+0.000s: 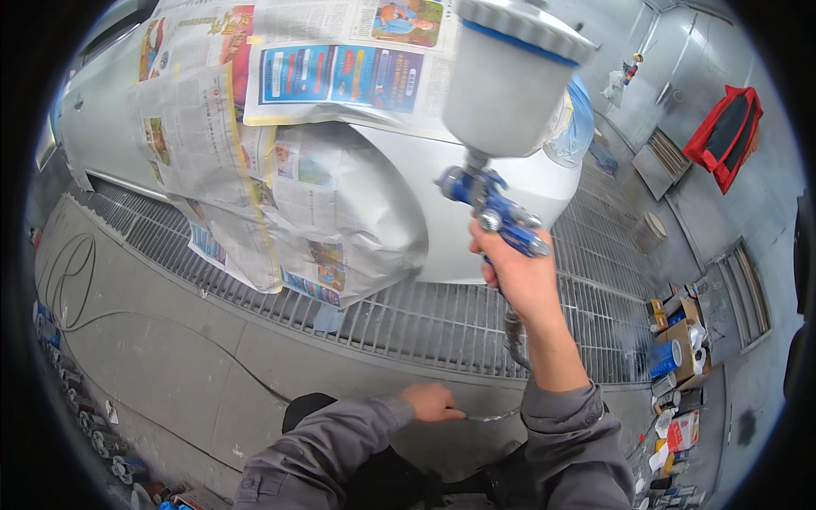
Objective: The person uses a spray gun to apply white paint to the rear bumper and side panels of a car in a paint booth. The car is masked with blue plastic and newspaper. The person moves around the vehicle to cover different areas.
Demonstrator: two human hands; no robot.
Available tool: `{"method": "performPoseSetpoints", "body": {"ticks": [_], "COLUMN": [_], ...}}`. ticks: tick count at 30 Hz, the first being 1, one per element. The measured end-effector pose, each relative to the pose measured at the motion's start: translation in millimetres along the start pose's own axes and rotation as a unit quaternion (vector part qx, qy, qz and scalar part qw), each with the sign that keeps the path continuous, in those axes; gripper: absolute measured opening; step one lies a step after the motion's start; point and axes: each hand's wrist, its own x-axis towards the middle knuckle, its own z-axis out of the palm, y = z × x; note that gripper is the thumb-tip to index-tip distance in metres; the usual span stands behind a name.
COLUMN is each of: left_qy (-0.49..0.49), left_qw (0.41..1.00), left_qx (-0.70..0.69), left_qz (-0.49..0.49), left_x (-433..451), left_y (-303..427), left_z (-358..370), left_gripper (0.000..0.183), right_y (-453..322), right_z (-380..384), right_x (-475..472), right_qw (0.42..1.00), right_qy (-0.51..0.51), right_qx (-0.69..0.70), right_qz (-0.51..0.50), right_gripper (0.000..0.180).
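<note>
My right hand (519, 271) grips the handle of a blue gravity-feed paint spray gun (488, 197). A large grey-white paint cup (510, 89) with a ribbed lid sits on top of the gun. Below the handle hangs an air hose (513, 335). Low in front of my body, my left hand (432, 403) is closed around the same hose line, whose paint-flecked part runs rightward from the fingers. Behind the gun stands a silver-white car bumper (459, 236). Newspaper masking sheets (325, 204), edged with yellow tape, cover the wheel area and much of the car's side.
Metal floor grating (446, 325) runs beneath the car. A thin hose (166, 315) loops across the concrete at left. Several paint cans (105, 443) line the left edge; cartons and cans (676, 350) stand along the right wall. A red garment (727, 137) hangs on that wall.
</note>
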Motion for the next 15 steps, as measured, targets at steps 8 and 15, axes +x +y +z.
{"method": "performPoseSetpoints", "body": {"ticks": [8, 15], "left_qy": [0.018, -0.008], "left_qw": [0.999, 0.999], "left_qx": [-0.049, -0.006], "left_qz": [0.000, 0.048], "left_x": [-2, 8], "left_y": [7, 8], "left_z": [-2, 3], "left_gripper": [0.062, 0.061], "right_y": [-31, -9], "right_z": [31, -93], "right_x": [31, 19], "right_qw": [0.996, 0.998], "right_qy": [-0.077, 0.066], "right_qx": [0.044, 0.008], "right_qz": [0.008, 0.019], "right_gripper": [0.018, 0.020]}}
